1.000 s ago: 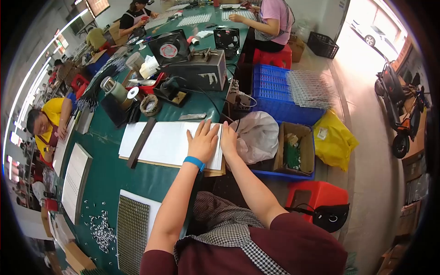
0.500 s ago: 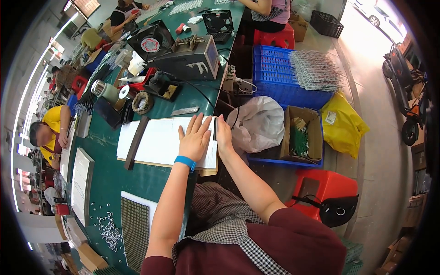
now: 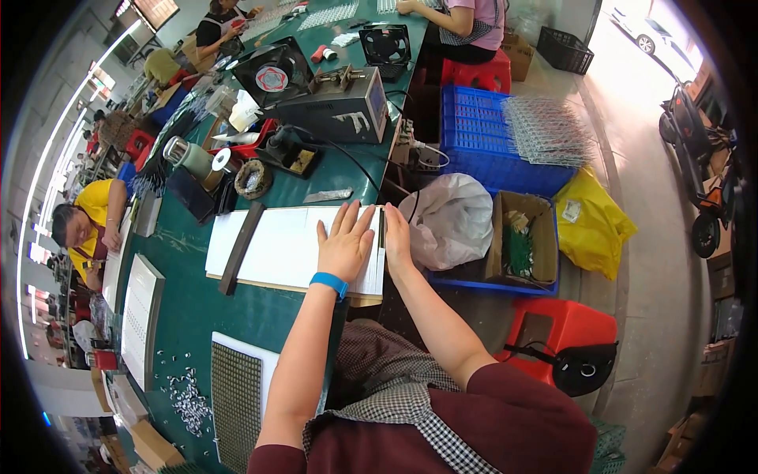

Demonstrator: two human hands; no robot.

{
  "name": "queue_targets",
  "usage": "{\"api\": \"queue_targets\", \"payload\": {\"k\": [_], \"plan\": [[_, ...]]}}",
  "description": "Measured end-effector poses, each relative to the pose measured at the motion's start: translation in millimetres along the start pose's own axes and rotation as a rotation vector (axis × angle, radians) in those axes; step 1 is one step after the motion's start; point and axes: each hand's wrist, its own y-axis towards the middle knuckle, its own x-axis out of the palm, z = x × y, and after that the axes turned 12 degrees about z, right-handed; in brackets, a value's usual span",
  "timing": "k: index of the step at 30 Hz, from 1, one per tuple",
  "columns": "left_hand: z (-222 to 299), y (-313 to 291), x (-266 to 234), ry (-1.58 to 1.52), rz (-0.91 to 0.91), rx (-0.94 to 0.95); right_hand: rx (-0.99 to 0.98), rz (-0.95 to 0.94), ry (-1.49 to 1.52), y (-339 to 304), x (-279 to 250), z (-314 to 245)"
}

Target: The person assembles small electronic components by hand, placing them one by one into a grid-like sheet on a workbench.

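Left hand (image 3: 344,246), fingers spread, on white sheets (image 3: 288,237); right hand (image 3: 397,243), fingers together, alongside; dark bar (image 3: 242,249) across at nine o'clock, bag (image 3: 452,225) at two.

Since a second ago, your view tips so that the small black fan (image 3: 384,45) and the grey box (image 3: 341,113) sit higher, and the yellow bag (image 3: 594,225) lies higher and further right. The pink-shirted person's hand (image 3: 407,6), cut off half a second ago, reappears at the upper edge. Over that half second, your left hand (image 3: 345,246), your right hand (image 3: 398,237) and the white sheets (image 3: 288,237) all shift slightly rightward in view. At the near right corner, the brown layer (image 3: 367,301) seems to jut out less than a second ago.
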Motion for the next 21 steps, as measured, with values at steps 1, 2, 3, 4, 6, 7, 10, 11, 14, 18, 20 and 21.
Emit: {"api": "queue_targets", "payload": {"k": [1,2,3,4,6,7,10,11,14,18,20,21], "plan": [[1,0,0,0.010,-0.006,-0.002,-0.006,-0.002,-0.003,1,-1,1],[1,0,0,0.007,-0.001,-0.001,-0.009,-0.009,-0.015,3,-2,2],[1,0,0,0.004,0.000,-0.002,-0.010,-0.016,-0.026,4,-1,3],[0,0,1,0.003,0.001,-0.004,-0.013,-0.019,-0.027,3,-1,4],[1,-1,1,0.001,0.002,-0.006,0.022,-0.012,0.047,2,0,8],[1,0,2,0.000,-0.002,-0.007,0.020,-0.014,0.046,2,-1,10],[2,0,3,-0.006,0.005,0.000,0.125,-0.041,0.210,5,-4,14],[3,1,4,-0.015,0.010,0.002,0.123,-0.039,0.210,7,-6,14],[1,-1,6,-0.005,0.035,0.015,0.025,-0.017,-0.005,1,-5,1],[0,-2,4,-0.021,0.048,0.002,-0.089,0.171,-0.330,-1,-18,-24],[-1,-2,4,0.008,0.041,0.004,-0.449,0.242,-0.756,1,-27,-35],[2,-1,4,0.000,0.042,0.004,-0.453,0.245,-0.763,-3,-23,-42]]}}
